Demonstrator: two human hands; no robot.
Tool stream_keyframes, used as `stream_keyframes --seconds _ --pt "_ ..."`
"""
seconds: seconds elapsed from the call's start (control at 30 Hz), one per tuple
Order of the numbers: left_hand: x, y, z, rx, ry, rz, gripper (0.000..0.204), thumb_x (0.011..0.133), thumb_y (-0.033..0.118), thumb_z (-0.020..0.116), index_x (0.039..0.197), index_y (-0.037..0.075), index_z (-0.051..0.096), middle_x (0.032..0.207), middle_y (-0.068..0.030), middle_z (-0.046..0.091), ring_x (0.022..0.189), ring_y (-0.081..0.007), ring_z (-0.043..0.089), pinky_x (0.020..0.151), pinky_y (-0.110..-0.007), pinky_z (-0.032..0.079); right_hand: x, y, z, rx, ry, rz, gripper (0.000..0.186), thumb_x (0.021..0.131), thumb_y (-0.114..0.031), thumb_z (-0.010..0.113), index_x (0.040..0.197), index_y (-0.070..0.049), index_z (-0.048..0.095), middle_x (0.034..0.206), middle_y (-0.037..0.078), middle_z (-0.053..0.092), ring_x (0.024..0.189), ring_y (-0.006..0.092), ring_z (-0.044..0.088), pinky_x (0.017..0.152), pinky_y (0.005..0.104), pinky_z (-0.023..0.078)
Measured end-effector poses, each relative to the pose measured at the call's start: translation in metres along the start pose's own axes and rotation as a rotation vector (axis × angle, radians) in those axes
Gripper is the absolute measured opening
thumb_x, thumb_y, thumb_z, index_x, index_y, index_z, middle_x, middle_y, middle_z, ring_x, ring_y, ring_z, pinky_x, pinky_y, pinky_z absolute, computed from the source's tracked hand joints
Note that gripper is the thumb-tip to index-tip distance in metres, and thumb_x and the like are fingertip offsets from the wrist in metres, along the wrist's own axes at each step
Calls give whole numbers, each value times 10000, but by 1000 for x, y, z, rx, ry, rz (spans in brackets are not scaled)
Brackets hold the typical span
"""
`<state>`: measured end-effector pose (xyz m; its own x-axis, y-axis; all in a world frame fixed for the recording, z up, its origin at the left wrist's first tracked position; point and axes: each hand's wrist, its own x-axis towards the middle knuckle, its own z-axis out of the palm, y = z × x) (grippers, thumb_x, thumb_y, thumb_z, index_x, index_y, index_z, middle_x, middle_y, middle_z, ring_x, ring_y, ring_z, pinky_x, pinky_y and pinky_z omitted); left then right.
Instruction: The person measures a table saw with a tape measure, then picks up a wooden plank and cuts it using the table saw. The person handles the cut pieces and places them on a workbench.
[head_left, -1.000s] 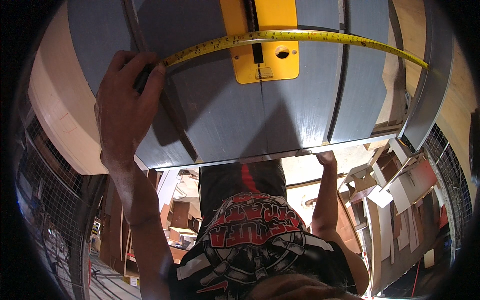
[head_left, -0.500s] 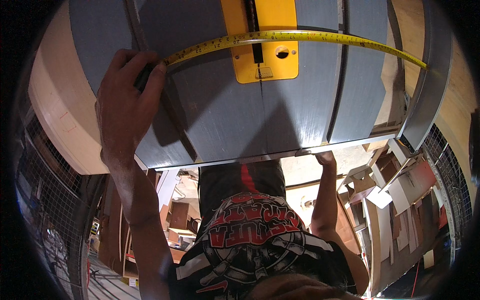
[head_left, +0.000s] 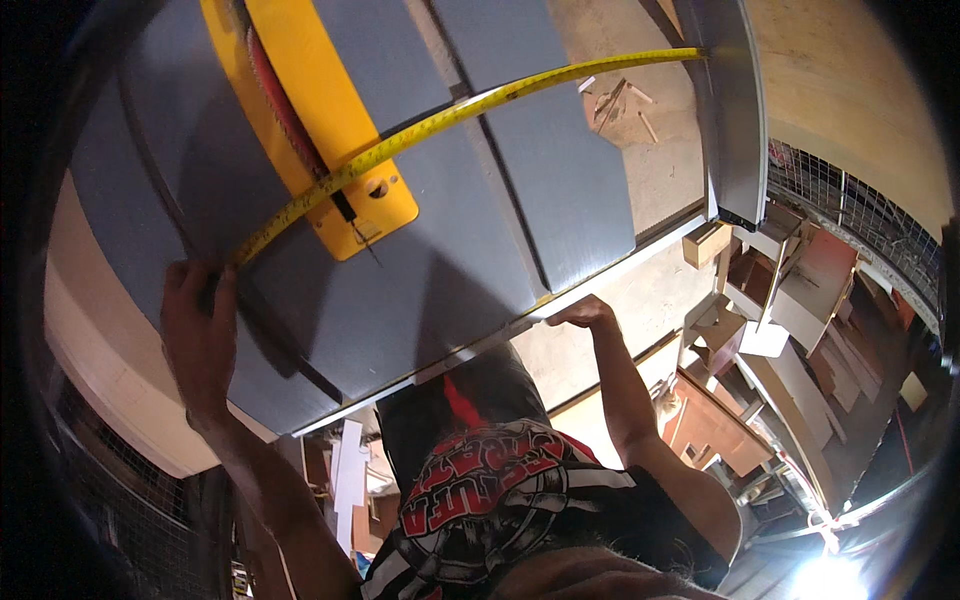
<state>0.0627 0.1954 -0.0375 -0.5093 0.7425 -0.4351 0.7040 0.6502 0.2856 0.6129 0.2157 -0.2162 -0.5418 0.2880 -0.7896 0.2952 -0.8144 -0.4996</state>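
Head cam: L hand (head_left: pixel 200 325) holds near end of tape measure (head_left: pixel 440 121), arched over saw table (head_left: pixel 440 230) to fence (head_left: pixel 738 110); R hand (head_left: pixel 587 314) at table's front edge, grip can't tell. I'd guess light, springy; best held L end.

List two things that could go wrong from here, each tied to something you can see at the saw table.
1. The yellow tape crosses the slot close to the toothed saw blade; if the blade were started, it might snag the tape and tug at the left hand holding it.
2. No hand steadies the tape's far end at the fence, so it could slip off there.
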Motion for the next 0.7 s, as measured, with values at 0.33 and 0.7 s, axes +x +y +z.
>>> stream_keyframes --seconds 0.33,0.7 --pt "0 0 2 -159 25 32 235 911 190 618 1034 -7 656 1034 -152 594 964 -311 619 843 -401 484 57 4 -88 604 325 -386 651 818 -329 795 1325 -47 500 1263 87 580 1199 219 534 999 401 456" --pt "-3 5 5 -87 60 96 264 917 218 607 1039 -13 654 1016 -164 583 941 -348 590 821 -426 465 115 -47 -58 385 207 -566 639 850 -356 761 1336 -47 483 1279 90 567 1209 208 518 1004 379 438"
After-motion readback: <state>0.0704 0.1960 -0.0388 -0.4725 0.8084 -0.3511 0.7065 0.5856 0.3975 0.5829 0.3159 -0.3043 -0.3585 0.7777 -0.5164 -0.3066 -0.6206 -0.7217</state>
